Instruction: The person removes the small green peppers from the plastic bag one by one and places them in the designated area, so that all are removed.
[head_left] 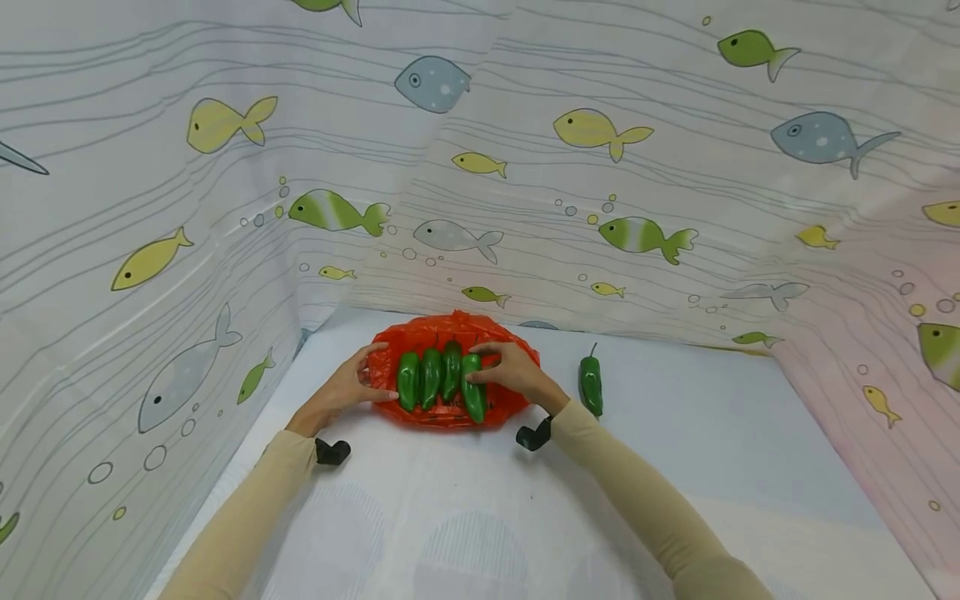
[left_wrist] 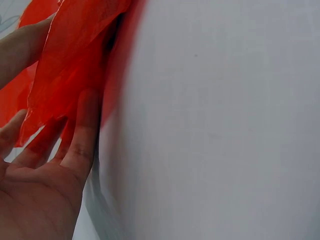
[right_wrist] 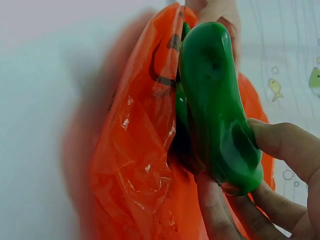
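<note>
An orange-red plastic bag (head_left: 450, 421) is spread on the table, with several glossy green chili peppers (head_left: 430, 379) side by side on it. My right hand (head_left: 517, 371) pinches the rightmost green chili pepper (head_left: 473, 387) between thumb and fingers. The right wrist view shows this pepper (right_wrist: 212, 100) tilted above the bag's crumpled side. At the bag's left end is my left hand (head_left: 345, 392), its thumb reaching the leftmost pepper (head_left: 408, 381). In the left wrist view its fingers (left_wrist: 80, 150) extend fairly straight against the bag's thin film, partly covered by it.
Another green pepper (head_left: 591, 385) lies on the white table (head_left: 720, 433), to the right of the bag. A fish-patterned curtain (head_left: 525, 192) stands behind the table and along both sides. Black wrist cameras (head_left: 332, 452) stick out inward from both wrists.
</note>
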